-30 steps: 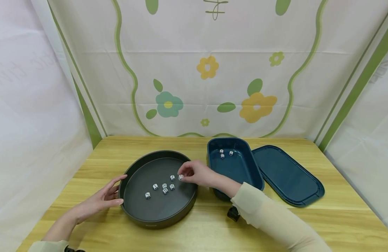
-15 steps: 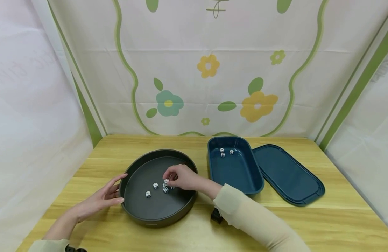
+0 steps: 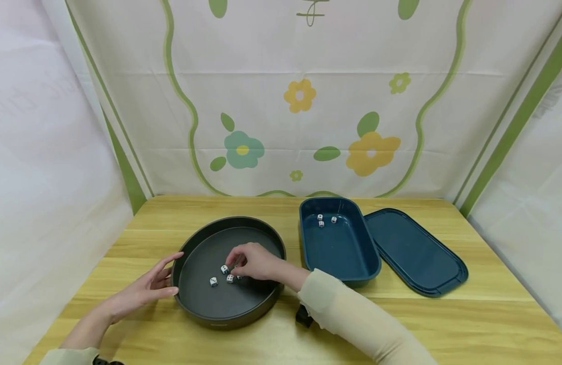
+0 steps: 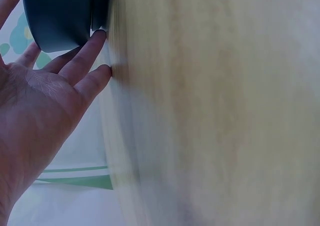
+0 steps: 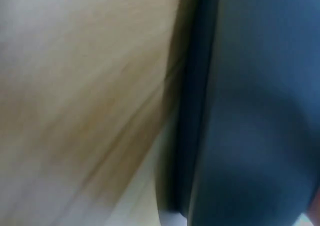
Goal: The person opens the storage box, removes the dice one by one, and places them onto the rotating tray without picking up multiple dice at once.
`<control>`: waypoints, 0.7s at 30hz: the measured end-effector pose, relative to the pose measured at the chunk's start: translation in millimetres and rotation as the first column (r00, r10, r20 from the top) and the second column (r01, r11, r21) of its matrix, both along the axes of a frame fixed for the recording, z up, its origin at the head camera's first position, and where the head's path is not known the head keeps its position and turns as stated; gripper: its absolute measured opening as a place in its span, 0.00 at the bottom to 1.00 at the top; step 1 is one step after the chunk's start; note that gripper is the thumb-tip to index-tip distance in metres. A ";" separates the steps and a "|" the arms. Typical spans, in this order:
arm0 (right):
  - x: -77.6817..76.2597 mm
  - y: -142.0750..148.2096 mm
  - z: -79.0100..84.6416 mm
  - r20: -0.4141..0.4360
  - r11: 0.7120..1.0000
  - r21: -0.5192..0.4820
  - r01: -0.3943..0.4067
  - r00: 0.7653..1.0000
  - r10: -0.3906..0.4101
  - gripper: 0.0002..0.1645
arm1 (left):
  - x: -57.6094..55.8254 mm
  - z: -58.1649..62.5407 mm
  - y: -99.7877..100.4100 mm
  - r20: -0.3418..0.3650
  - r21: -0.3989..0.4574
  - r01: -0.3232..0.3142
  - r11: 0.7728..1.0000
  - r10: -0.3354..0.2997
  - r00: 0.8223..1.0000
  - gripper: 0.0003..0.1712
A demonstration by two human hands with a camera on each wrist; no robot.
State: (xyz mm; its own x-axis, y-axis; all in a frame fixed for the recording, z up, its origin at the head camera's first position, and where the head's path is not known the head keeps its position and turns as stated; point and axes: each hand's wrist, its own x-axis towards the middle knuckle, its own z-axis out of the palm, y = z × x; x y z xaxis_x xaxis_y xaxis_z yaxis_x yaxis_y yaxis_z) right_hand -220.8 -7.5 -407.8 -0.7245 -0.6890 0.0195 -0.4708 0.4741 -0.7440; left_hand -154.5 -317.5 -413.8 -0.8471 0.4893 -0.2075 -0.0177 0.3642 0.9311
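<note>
Inside the pan (image 3: 221,306), at least 4 dice (image 3: 214,282) lie near or under the right hand (image 3: 255,261); its fingers curl, but whether they pinch a die I cannot tell. The left hand (image 3: 146,290), fingers spread, touches the pan's side. The dice look light, hard and perhaps slippery, best taken by 2 opposite faces between thumb and finger.

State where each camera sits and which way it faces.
Head: worn on the head, facing forward and down at pan, blue container, lid; left grip, right grip, sleeves show.
Left wrist: on that wrist, facing pan and tabletop; left grip shows.
Right wrist: on that wrist, facing tabletop and a blurred dark wall, likely pan; a corner sliver, maybe skin.
Shared by head and left wrist: left grip, pan, tabletop.
</note>
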 end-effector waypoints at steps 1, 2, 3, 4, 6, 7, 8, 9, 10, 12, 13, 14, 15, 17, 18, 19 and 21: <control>-0.2 2.7 1.7 -0.002 1.000 -0.006 0.004 1.000 -0.004 0.07 | 0.2 0.0 0.0 0.001 0.005 0.001 1.000 -0.001 1.000 0.44; -0.6 6.0 3.6 -0.006 1.000 -0.009 0.010 1.000 -0.011 0.07 | 0.2 -0.1 -0.1 0.002 0.011 0.004 1.000 -0.004 1.000 0.44; -0.9 9.8 5.8 -0.010 1.000 -0.015 0.014 1.000 -0.015 0.07 | 0.3 -0.1 -0.2 0.002 0.017 0.006 1.000 -0.006 1.000 0.44; -1.2 14.1 8.3 -0.021 1.000 -0.021 0.017 1.000 -0.017 0.07 | 0.3 -0.2 -0.3 0.003 0.021 0.009 1.000 -0.009 1.000 0.44; -2.6 23.4 13.1 -0.027 0.999 -0.039 0.024 0.999 -0.025 0.08 | 0.4 -0.2 -0.4 0.001 0.024 0.011 1.000 -0.011 1.000 0.44; -3.3 28.6 15.9 -0.031 0.998 -0.049 0.029 0.999 -0.030 0.09 | 0.4 -0.1 -0.4 0.004 0.021 0.007 1.000 -0.007 1.000 0.44; -3.9 34.2 18.8 -0.028 0.998 -0.060 0.036 0.999 -0.038 0.09 | 0.3 -0.2 -0.5 0.005 0.021 0.008 1.000 -0.008 1.000 0.44; -4.5 40.0 22.1 -0.024 0.997 -0.072 0.042 0.999 -0.044 0.10 | 0.2 -0.1 -0.5 0.004 0.021 0.008 1.000 -0.008 1.000 0.44; -5.2 46.1 25.3 -0.019 0.996 -0.081 0.049 0.999 -0.051 0.10 | 0.1 -0.1 -0.6 0.003 0.019 0.008 1.000 -0.009 1.000 0.44; -6.4 59.3 31.3 -0.007 0.993 -0.098 0.065 0.998 -0.066 0.10 | 0.0 0.0 -0.8 0.003 0.019 0.006 1.000 -0.006 1.000 0.44; -6.8 66.2 34.4 -0.007 0.992 -0.103 0.071 0.997 -0.072 0.10 | -0.1 0.1 -0.8 0.003 0.019 0.005 1.000 -0.005 1.000 0.44; -7.2 73.2 37.4 -0.009 0.991 -0.108 0.077 0.997 -0.078 0.10 | -0.2 0.0 -0.9 0.000 0.022 0.010 1.000 -0.010 1.000 0.44; -7.7 80.1 40.0 -0.015 0.990 -0.111 0.081 0.996 -0.084 0.10 | -0.3 0.0 -0.9 0.000 0.022 0.009 1.000 -0.009 1.000 0.44; -8.3 94.1 44.3 -0.036 0.990 -0.113 0.087 0.995 -0.091 0.10 | -0.6 -0.1 -0.8 0.003 0.022 0.010 1.000 -0.010 1.000 0.45; -8.9 100.8 45.7 -0.049 0.990 -0.107 0.091 0.994 -0.097 0.09 | -0.8 -0.2 -0.7 0.004 0.024 0.011 1.000 -0.012 1.000 0.45; -9.2 107.5 46.8 -0.061 0.990 -0.099 0.095 0.993 -0.102 0.09 | -1.0 -0.3 -0.6 0.005 0.025 0.012 1.000 -0.013 1.000 0.44; -9.8 120.4 48.3 -0.079 0.991 -0.085 0.102 0.991 -0.109 0.09 | -1.4 -0.6 -0.7 0.004 0.024 0.014 1.000 -0.014 1.000 0.44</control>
